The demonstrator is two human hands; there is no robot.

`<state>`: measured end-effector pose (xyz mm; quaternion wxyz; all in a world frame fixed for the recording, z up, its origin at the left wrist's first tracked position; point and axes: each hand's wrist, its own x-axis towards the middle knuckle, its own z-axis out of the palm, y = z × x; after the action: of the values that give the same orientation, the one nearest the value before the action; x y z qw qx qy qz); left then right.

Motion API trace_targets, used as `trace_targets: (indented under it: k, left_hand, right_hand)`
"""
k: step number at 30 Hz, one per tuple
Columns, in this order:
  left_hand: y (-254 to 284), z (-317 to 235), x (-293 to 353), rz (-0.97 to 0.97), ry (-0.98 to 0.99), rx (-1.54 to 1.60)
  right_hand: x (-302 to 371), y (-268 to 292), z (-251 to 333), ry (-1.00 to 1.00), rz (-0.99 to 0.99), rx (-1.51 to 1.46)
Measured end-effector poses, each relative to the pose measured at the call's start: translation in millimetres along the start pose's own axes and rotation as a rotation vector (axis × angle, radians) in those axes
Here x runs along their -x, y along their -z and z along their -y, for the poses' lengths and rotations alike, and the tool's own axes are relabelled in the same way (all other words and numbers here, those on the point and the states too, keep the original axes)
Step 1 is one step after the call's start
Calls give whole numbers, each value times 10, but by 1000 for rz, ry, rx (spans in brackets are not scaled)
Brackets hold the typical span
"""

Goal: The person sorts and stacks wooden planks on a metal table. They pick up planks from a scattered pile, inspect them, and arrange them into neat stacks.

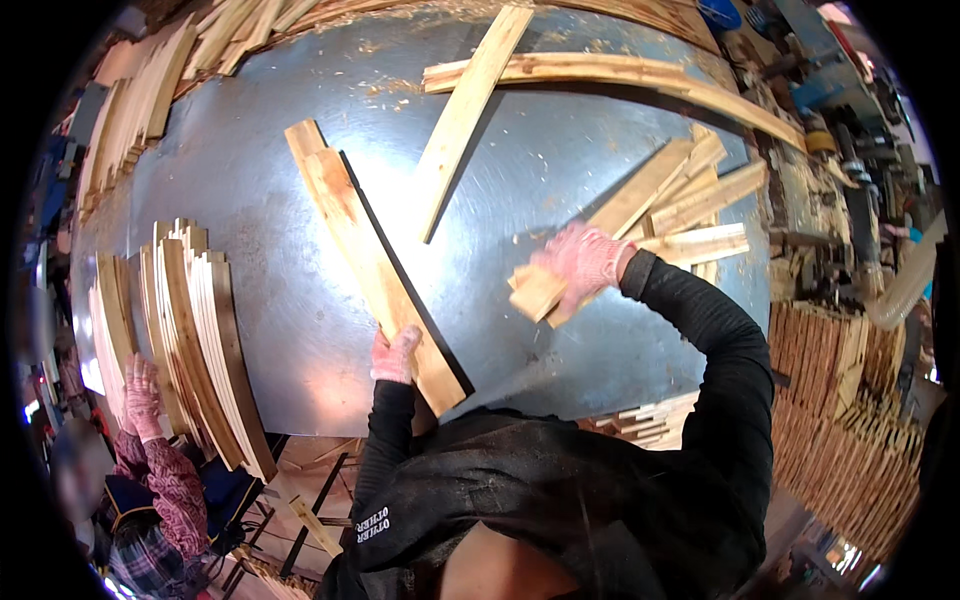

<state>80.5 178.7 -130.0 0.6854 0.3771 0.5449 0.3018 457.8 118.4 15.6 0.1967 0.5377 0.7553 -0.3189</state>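
Observation:
My left hand [396, 355], in a pink-and-white work glove, is closed around the near end of a pair of wooden boards [362, 250]. These lie one on the other, slanting away to the far left over the metal table [300, 390]. My right hand [580, 262], gloved alike and slightly blurred, is closed over the near ends of several wooden boards [640, 190] fanned out at the right. A lone wooden board [470, 115] lies between the two groups, its far end resting across long boards [590, 70] at the back.
At the left edge stand rows of stacked boards [200, 330], with a co-worker's gloved hand [142, 395] on them. More boards [145, 110] lie at the far left. Tall wood stacks [840, 430] rise at the right, below machinery [840, 110]. Wood shavings dot the table.

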Motion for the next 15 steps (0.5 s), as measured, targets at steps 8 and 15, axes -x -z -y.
trace_targets:
  k: [8,15]
  left_hand:
    - [-59,-549,484,-76,96,-54]
    - [323,-705,475,-228,147,-549]
  right_hand:
    - [-1215,1522,-1284,-711,-726,20]
    - [-1145,1155,-2055,-627,-524,-63]
